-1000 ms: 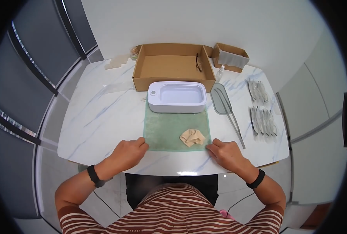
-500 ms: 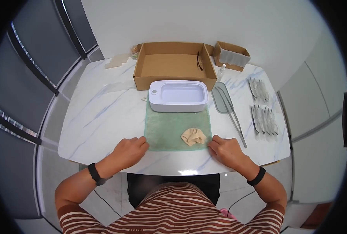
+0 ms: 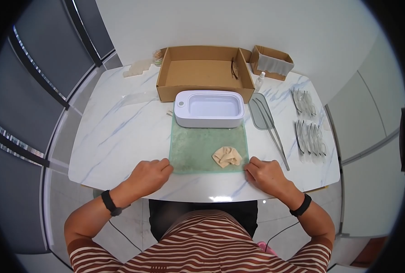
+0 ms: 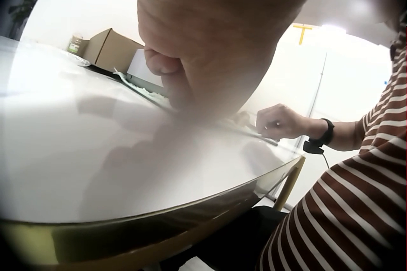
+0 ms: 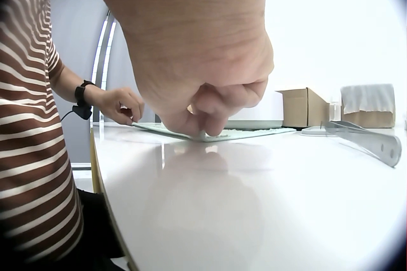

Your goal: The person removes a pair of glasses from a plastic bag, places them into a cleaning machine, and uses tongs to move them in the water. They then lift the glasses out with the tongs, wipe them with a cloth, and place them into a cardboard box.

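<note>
Marbled tabletop (image 3: 116,132), one cloth (image 3: 226,157) on one green mat (image 3: 193,148), two near corners (image 5: 202,137) pinched in two curled hands (image 3: 151,176) (image 3: 268,177).

The tub (image 3: 209,122) hides the far part of the mat (image 3: 191,148). In the left wrist view, the left hand (image 3: 151,176) is cut off by the top edge, its fingertips blurred. The right hand (image 3: 268,176) hides some of its own fingertips from above. The jar's (image 3: 157,58) label is too small to read.

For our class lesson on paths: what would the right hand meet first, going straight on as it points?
Probably the crumpled cloth on the mat that the right hand pinches, though height and angle are unclear.
</note>
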Available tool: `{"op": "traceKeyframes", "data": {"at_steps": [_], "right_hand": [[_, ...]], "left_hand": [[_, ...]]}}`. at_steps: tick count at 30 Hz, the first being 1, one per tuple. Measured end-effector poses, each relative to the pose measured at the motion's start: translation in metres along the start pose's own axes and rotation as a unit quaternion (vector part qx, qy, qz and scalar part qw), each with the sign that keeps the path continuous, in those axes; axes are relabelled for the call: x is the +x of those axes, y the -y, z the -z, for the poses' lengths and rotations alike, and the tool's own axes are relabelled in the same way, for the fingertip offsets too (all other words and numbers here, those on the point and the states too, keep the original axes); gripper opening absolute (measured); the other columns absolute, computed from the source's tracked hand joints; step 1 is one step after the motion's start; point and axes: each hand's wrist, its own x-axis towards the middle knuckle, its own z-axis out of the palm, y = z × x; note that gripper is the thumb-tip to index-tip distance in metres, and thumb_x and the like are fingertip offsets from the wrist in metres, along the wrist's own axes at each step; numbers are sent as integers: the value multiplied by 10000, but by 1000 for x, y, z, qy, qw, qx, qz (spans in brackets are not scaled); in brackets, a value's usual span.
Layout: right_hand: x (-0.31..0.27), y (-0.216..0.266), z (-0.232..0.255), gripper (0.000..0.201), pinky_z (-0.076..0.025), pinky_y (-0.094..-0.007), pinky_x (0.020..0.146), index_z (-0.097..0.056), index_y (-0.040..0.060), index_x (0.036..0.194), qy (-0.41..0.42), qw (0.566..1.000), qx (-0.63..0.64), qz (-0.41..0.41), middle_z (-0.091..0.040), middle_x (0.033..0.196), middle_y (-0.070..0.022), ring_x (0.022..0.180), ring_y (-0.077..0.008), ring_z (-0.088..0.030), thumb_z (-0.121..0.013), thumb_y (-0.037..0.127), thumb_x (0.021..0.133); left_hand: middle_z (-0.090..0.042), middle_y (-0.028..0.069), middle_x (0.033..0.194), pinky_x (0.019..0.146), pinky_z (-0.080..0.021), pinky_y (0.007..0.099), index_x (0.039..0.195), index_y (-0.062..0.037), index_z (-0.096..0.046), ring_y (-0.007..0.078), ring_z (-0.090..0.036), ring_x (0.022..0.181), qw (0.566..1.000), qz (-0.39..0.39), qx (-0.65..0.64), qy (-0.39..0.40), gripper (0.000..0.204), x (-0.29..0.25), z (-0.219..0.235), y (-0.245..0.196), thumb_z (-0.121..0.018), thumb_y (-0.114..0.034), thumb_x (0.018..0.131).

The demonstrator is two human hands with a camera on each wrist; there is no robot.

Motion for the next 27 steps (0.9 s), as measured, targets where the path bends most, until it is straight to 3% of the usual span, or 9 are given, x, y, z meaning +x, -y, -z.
{"op": "traceKeyframes", "data": {"at_steps": [27], "right_hand": [[-9, 10, 7, 116, -517, -369, 500, -661, 60, 902, 30, 999, 42, 3, -581, 834, -54, 598, -253, -637, -716, 121, 821]], "left_hand": [[-547, 46, 780, 511, -502, 350, 831, -70, -606, 216, -607, 611, 999, -14, -35, -33, 129, -12, 5, -4, -717, -56, 767]]}}
